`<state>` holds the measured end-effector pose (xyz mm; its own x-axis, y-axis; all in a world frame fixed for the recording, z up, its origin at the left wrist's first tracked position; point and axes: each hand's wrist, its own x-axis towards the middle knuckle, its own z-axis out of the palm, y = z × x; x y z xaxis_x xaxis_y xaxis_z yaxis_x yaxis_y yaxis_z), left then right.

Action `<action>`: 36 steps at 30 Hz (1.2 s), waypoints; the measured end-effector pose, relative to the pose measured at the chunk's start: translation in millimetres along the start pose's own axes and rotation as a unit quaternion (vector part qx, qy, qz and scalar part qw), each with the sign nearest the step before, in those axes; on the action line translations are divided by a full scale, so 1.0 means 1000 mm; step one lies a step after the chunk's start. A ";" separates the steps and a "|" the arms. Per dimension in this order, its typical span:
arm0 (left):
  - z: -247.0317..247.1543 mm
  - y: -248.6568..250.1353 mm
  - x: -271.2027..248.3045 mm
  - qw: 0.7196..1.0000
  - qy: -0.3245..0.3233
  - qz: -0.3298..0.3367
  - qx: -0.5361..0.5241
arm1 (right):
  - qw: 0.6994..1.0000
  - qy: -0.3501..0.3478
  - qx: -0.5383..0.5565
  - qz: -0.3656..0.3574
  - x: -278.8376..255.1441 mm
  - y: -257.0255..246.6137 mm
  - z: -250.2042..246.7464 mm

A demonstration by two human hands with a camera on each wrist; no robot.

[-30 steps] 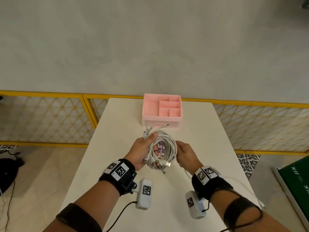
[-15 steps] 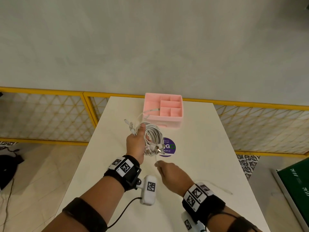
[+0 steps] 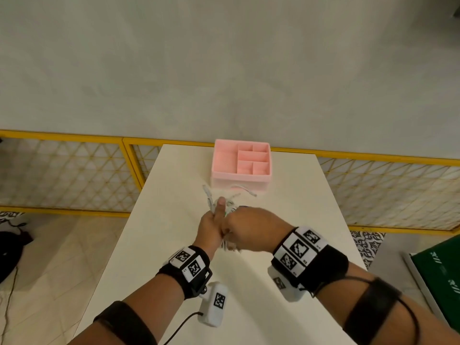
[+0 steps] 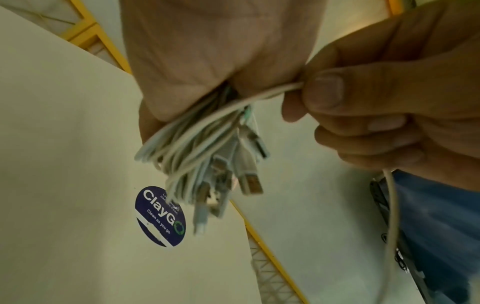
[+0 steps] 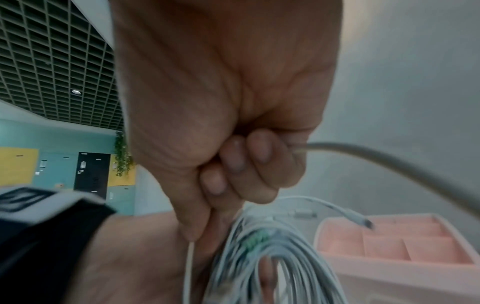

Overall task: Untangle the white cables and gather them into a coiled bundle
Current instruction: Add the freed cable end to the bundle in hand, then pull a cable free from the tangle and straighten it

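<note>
My left hand [image 3: 211, 227] grips a coiled bundle of white cables [image 4: 197, 144] above the white table [image 3: 159, 235]; several USB plugs hang from its lower end. A few cable ends [image 3: 207, 192] stick up past my left thumb toward the pink tray. My right hand [image 3: 251, 227] sits close against the left, its fingers curled round one loose white strand [image 4: 270, 92] that leads into the bundle. The strand's free length [image 4: 392, 216] trails down below my right hand. In the right wrist view the coil [image 5: 272, 257] looks blurred under my curled fingers [image 5: 241, 164].
A pink divided tray [image 3: 240, 160] stands at the table's far edge, just behind the cable ends. A round dark blue sticker [image 4: 161, 216] lies on the tabletop under the bundle. Yellow mesh railing [image 3: 74, 175] runs behind the table. A green box [image 3: 440, 277] sits on the floor at right.
My right hand has moved up from the near table to meet the left hand, carrying the loose strand to the bundle. The sticker is now hidden in the head view.
</note>
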<state>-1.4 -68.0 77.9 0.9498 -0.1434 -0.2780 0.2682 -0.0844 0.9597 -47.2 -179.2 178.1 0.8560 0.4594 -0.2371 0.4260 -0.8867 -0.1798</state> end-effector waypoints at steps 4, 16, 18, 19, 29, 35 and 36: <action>0.005 -0.006 -0.008 0.993 -0.106 -0.058 -0.020 | 0.999 0.024 0.024 0.021 0.009 0.022 -0.025; -0.001 0.012 -0.013 0.984 -0.178 -0.008 -0.026 | 0.950 0.084 0.272 0.125 0.004 0.116 0.001; 0.000 0.016 -0.011 0.985 -0.165 -0.022 -0.052 | 0.934 0.107 0.315 0.132 0.004 0.118 0.018; 0.001 0.017 -0.011 0.985 -0.160 -0.034 -0.060 | 0.921 0.123 0.343 0.136 0.003 0.117 0.025; -0.004 0.002 0.005 0.995 -0.043 -0.085 0.022 | 0.859 0.136 0.451 0.202 -0.005 0.092 0.061; -0.016 0.005 0.021 0.994 0.064 -0.087 0.033 | 0.895 0.333 0.253 0.157 -0.018 0.064 0.071; -0.017 0.006 0.023 0.993 0.077 -0.083 0.026 | 0.890 0.350 0.271 0.110 -0.022 0.053 0.065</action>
<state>24.5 -55.1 78.1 0.9080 0.0292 -0.4181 0.4176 -0.1455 0.8969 -62.7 -232.8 112.1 0.9545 -0.0365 0.2958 0.1844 -0.7074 -0.6824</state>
